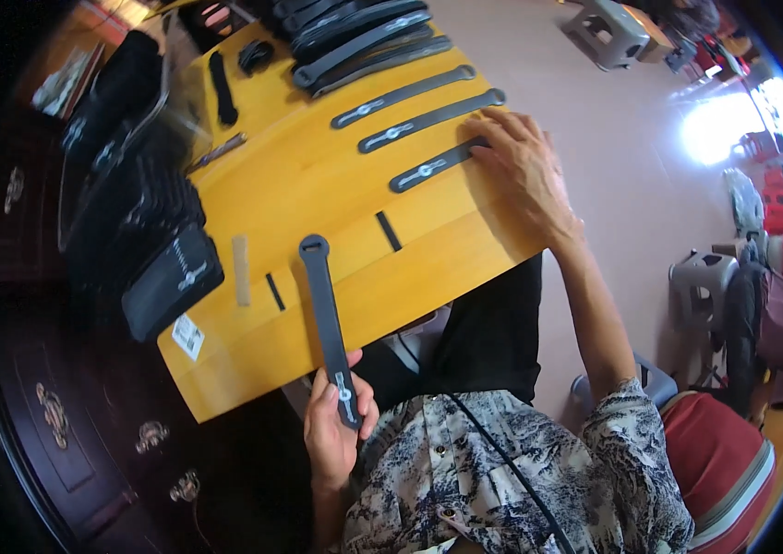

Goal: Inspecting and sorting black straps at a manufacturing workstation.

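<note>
My left hand [336, 443] is closed around the lower end of a dark grey strap [320, 291], near its white printed mark. The strap stands out over the table's front edge, its slotted round end pointing away from me. At the table's right edge my right hand [528, 171] rests with fingers apart over the right end of another strap [428, 171], hiding that end. Two matching straps, a nearer one [428, 120] and a farther one [401, 97], lie side by side just beyond it.
A pile of similar straps [364, 46] sits at the back of the yellow table [262, 203]. Stacked black printed pieces [174, 277] stand at its left. Two short black strips, a tan strip [241, 270] and a pen [216, 152] lie on top. Grey stools [606, 35] stand right.
</note>
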{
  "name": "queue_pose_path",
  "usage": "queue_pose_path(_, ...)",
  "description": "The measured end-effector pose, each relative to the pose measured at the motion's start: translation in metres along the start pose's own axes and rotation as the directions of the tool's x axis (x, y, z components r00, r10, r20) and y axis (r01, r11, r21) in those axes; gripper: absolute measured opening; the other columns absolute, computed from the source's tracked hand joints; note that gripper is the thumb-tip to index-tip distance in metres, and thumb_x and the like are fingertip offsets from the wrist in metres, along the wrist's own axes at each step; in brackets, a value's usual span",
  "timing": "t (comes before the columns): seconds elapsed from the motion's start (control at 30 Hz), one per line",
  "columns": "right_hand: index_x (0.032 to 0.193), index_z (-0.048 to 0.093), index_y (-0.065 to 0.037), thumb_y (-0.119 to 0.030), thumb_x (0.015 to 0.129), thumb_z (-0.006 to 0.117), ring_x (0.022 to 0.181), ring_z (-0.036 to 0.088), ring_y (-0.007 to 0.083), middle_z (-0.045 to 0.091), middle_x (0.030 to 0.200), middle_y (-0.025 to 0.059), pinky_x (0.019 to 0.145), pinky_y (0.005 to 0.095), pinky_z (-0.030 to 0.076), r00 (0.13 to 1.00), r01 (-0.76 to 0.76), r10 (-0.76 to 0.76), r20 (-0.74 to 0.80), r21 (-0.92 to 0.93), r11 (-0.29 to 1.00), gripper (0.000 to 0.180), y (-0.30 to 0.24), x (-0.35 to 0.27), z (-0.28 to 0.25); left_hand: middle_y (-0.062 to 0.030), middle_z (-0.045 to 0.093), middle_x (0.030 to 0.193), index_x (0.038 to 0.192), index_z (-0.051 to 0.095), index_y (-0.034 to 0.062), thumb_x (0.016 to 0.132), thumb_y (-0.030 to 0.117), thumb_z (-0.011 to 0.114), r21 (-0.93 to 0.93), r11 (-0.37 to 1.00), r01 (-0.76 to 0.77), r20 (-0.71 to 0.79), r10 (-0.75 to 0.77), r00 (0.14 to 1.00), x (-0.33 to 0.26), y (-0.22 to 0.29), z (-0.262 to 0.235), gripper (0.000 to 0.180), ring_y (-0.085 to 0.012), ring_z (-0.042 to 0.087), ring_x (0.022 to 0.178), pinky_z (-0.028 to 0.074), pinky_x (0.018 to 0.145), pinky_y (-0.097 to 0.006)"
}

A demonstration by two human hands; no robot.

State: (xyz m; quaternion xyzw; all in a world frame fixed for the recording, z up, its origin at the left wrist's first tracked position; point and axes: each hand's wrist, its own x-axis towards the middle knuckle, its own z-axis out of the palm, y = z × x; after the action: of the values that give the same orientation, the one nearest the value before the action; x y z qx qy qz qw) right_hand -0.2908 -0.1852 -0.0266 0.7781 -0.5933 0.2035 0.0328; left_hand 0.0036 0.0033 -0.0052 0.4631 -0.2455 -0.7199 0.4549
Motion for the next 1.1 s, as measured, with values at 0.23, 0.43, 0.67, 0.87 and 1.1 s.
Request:
queue_pose_path(0.23, 0.110, 0.064, -0.009, -0.014, 0.084, 0.064, 0.102, 0.056, 0.0269, 0.061, 0.112, 0.0087, 0.085, 0.0378, 0.045, 0.999, -0.014, -0.014, 0.053, 0.492, 0.870, 0.026, -0.087, -0.045, -0.029, -0.0158, 0.060, 0.085, 0.134, 0.035, -0.0045, 0.100, 0.025, 0.036, 0.032, 0.999, -0.005, -0.059, 0.007, 0.998, 0.003, 0.007, 0.006, 0.046, -0.0158, 0.053, 0.062, 0.043, 0.058, -0.025)
queue_pose_path(0.43, 0.094, 0.067, -0.003, -0.012, 0.077, 0.072, 0.080, 0.062, 0.0246, 0.065, 0.085, 0.0093, 0.070, 0.0337, 0.051, 0.975, -0.059, -0.150, 0.165, 0.840, 0.540, 0.020, -0.140, -0.077, -0.032, -0.0134, 0.062, 0.092, 0.115, 0.044, 0.0011, 0.096, 0.020, 0.052, -0.020, 1.000, 0.008, 0.057, -0.007, 0.998, 0.020, 0.026, -0.004, 0.027, -0.0095, 0.053, 0.072, 0.044, 0.056, -0.021)
queue_pose_path(0.67, 0.089, 0.065, -0.004, -0.014, 0.071, 0.077, 0.076, 0.060, 0.0230, 0.063, 0.083, 0.0072, 0.065, 0.0323, 0.049, 0.969, -0.148, -0.112, 0.222, 0.877, 0.458, 0.023, -0.163, -0.085, -0.025, -0.0031, 0.056, 0.083, 0.108, 0.045, 0.0047, 0.095, 0.021, 0.055, 0.161, 0.984, -0.080, -0.081, 0.094, 0.992, 0.036, 0.030, 0.006, 0.023, -0.0056, 0.052, 0.069, 0.041, 0.060, -0.018)
queue_pose_path(0.87, 0.088, 0.065, -0.005, -0.012, 0.070, 0.077, 0.074, 0.061, 0.0242, 0.062, 0.083, 0.0077, 0.064, 0.0331, 0.051, 0.986, -0.095, -0.064, 0.152, 0.839, 0.536, 0.022, -0.168, -0.084, -0.019, -0.0045, 0.058, 0.089, 0.105, 0.046, 0.0023, 0.091, 0.016, 0.062, 0.187, 0.976, -0.111, -0.127, 0.136, 0.983, 0.045, 0.033, 0.009, 0.025, -0.0071, 0.053, 0.078, 0.043, 0.069, -0.021)
queue_pose_path(1.1, 0.089, 0.068, -0.005, -0.008, 0.071, 0.074, 0.073, 0.062, 0.0219, 0.063, 0.084, 0.0070, 0.061, 0.0319, 0.052, 0.999, 0.021, -0.048, 0.016, 0.743, 0.669, 0.020, -0.171, -0.083, -0.017, -0.0044, 0.059, 0.085, 0.104, 0.046, 0.0026, 0.092, 0.012, 0.060, 0.247, 0.938, -0.241, -0.158, 0.284, 0.946, 0.048, 0.031, 0.013, 0.021, -0.0086, 0.056, 0.078, 0.044, 0.071, -0.021)
